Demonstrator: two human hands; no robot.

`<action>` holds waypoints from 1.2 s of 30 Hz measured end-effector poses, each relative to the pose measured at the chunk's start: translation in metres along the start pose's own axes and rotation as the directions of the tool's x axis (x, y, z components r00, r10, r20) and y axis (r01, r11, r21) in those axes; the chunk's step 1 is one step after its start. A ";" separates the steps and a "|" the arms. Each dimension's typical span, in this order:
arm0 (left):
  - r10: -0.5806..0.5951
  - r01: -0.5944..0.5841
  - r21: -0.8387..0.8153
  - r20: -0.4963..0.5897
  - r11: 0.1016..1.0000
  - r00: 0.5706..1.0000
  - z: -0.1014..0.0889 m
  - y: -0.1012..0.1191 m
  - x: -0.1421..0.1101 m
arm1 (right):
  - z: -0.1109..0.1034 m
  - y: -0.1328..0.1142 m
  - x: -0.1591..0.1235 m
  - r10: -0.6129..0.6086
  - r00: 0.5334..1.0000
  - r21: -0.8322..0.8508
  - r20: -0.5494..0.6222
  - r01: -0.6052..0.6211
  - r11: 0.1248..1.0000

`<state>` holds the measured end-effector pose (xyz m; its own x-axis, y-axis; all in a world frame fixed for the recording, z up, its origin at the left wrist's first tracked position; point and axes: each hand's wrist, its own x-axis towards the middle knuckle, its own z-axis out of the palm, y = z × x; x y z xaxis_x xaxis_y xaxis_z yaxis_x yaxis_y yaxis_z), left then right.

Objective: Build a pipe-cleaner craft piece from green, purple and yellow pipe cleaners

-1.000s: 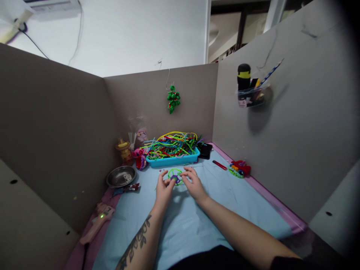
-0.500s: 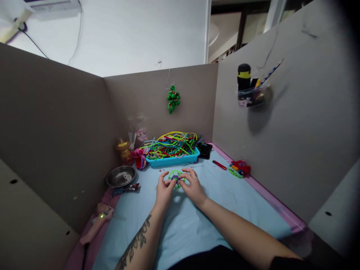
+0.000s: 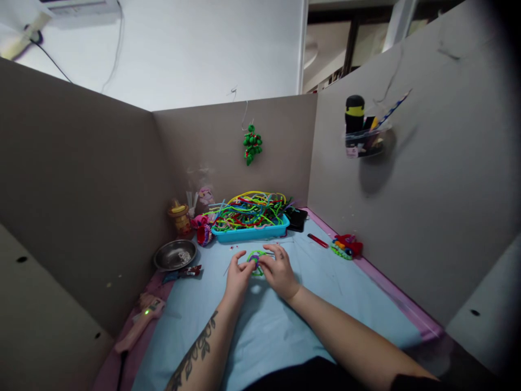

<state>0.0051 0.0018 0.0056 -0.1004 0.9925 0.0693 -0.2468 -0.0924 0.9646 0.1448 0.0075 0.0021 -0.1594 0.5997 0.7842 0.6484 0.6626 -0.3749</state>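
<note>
A small green and purple pipe-cleaner piece (image 3: pixel 255 259) is held between both hands above the light blue mat (image 3: pixel 325 288). My left hand (image 3: pixel 237 277) pinches its left side with thumb and fingers. My right hand (image 3: pixel 279 270) grips its right side, fingers curled over it. Just behind the hands stands a blue tray (image 3: pixel 250 232) heaped with coloured pipe cleaners (image 3: pixel 248 209).
A metal bowl (image 3: pixel 175 254) and a pink glue gun (image 3: pixel 140 321) lie at the left. A red pen (image 3: pixel 317 240) and a red and green toy (image 3: pixel 345 245) lie at the right. Grey partition walls enclose the desk; a green ornament (image 3: pixel 252 143) hangs on the back wall.
Both hands have drawn closer together around the pipe-cleaner piece and slightly toward me; the green ring shows less, now mostly covered by the fingers.
</note>
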 end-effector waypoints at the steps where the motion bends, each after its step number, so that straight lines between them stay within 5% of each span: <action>1: 0.010 -0.010 0.005 0.001 1.000 1.000 0.000 0.000 0.000 | 0.000 0.000 0.000 0.001 1.000 -0.012 -0.001 -0.001 1.000; 13: 0.116 -0.117 0.057 0.017 0.991 0.993 -0.001 0.000 -0.001 | 0.001 -0.001 0.002 0.112 0.994 0.163 -0.012 -0.109 0.981; 17: 0.153 -0.156 0.082 0.039 0.984 0.987 -0.001 0.000 -0.001 | 0.004 0.003 0.002 0.214 0.976 0.265 0.040 -0.217 0.940; 30: 0.237 -0.247 0.151 0.083 0.957 0.968 -0.001 -0.002 -0.002 | 0.011 0.005 0.001 0.268 0.950 0.328 0.157 -0.306 0.893; 36: 0.188 -0.193 0.127 0.051 0.973 0.981 -0.002 -0.001 0.000 | 0.009 0.010 0.004 0.342 0.926 0.380 0.159 -0.378 0.844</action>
<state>0.0035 0.0022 0.0037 -0.0957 0.9604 0.2618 -0.0983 -0.2709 0.9576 0.1434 0.0206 -0.0029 -0.0440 0.8536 0.5191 0.3245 0.5036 -0.8007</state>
